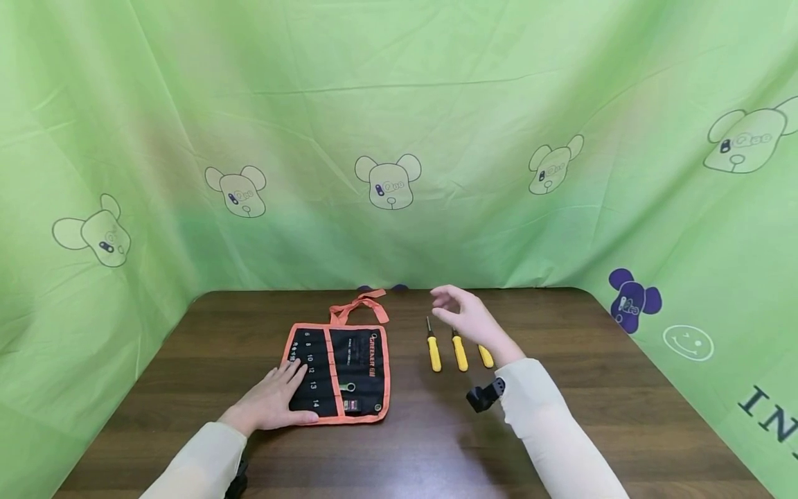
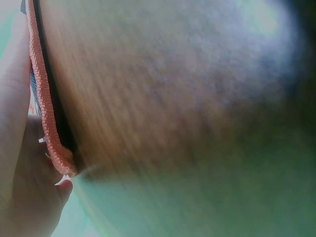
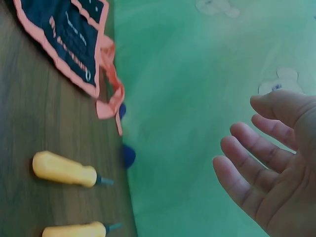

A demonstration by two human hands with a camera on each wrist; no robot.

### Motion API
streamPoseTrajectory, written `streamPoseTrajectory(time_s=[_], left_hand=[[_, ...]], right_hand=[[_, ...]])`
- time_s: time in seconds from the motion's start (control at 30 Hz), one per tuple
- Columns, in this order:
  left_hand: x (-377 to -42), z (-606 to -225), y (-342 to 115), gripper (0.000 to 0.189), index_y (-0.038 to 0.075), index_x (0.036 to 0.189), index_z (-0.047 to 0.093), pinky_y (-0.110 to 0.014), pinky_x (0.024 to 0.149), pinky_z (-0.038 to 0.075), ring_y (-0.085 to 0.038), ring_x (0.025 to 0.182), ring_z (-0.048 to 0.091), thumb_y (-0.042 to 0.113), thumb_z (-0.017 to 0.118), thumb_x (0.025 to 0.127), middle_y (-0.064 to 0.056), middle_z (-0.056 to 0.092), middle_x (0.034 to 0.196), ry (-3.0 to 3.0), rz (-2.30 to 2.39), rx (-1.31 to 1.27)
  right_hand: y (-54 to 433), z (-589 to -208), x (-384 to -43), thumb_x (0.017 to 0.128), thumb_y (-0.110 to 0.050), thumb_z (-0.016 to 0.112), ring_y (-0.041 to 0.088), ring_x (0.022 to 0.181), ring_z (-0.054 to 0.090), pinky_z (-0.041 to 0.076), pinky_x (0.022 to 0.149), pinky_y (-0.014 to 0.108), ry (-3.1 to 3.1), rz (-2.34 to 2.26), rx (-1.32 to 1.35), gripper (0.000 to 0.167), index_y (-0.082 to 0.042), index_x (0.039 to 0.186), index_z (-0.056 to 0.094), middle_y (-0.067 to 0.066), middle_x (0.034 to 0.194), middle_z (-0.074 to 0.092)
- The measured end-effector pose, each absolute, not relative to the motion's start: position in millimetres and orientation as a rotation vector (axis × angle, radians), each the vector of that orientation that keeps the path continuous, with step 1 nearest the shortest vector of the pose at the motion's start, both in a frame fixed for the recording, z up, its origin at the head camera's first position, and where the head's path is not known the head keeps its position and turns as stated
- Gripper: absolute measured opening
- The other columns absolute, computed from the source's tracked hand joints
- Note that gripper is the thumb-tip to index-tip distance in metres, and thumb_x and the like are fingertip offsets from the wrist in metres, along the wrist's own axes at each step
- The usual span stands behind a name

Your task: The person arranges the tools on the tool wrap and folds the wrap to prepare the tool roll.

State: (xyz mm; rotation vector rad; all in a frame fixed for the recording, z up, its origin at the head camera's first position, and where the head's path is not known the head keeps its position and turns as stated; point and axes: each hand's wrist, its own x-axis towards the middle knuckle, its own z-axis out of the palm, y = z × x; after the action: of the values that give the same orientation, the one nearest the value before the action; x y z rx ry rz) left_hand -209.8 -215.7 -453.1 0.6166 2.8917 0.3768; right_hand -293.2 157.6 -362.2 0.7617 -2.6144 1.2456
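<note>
A black tool pouch (image 1: 358,357) with orange edging lies spread on the table, numbers printed down its left panel. My left hand (image 1: 271,398) rests flat on the pouch's lower left side, fingers spread. In the left wrist view the orange edging (image 2: 44,94) runs beside that hand. Above the table, my right hand (image 1: 470,319) hovers with loosely bent fingers and nothing in them. Below and left of it lie yellow-handled screwdrivers, a left one (image 1: 434,353) and a middle one (image 1: 460,353). A third yellow handle (image 1: 485,356) is partly hidden by the right forearm.
An orange tie strap (image 1: 358,305) trails from the pouch's top edge toward the back of the table. A small green-ended metal tool (image 1: 349,387) pokes from a pouch pocket. Behind the brown table (image 1: 424,443) hangs a green curtain (image 1: 312,138) with printed bear heads.
</note>
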Motion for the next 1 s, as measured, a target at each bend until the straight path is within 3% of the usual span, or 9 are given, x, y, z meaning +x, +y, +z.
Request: streamPoseTrajectory(time_s=[0.47, 1.0], left_hand=[[-211, -456, -216, 0.100, -0.004, 0.140, 0.031, -0.051, 0.104, 0.019, -0.039, 0.133, 0.018, 0.069, 0.052, 0.077, -0.025, 0.024, 0.145, 2.902, 0.377, 0.618], [-211, -454, -216, 0.099, -0.004, 0.141, 0.031, -0.051, 0.104, 0.019, -0.038, 0.134, 0.017, 0.069, 0.052, 0.077, -0.025, 0.023, 0.145, 2.886, 0.385, 0.621]], right_hand=[[201, -388, -304, 0.089, -0.008, 0.059, 0.032, 0.092, 0.058, 0.050, 0.071, 0.037, -2.619, 1.349, 0.572, 0.031, 0.004, 0.117, 0.054, 0.017, 0.100, 0.061], [231, -425, -307, 0.089, -0.004, 0.058, 0.029, 0.086, 0.058, 0.050, 0.068, 0.031, -2.676, 1.419, 0.366, 0.032, 0.012, 0.116, 0.050, 0.022, 0.099, 0.059]])
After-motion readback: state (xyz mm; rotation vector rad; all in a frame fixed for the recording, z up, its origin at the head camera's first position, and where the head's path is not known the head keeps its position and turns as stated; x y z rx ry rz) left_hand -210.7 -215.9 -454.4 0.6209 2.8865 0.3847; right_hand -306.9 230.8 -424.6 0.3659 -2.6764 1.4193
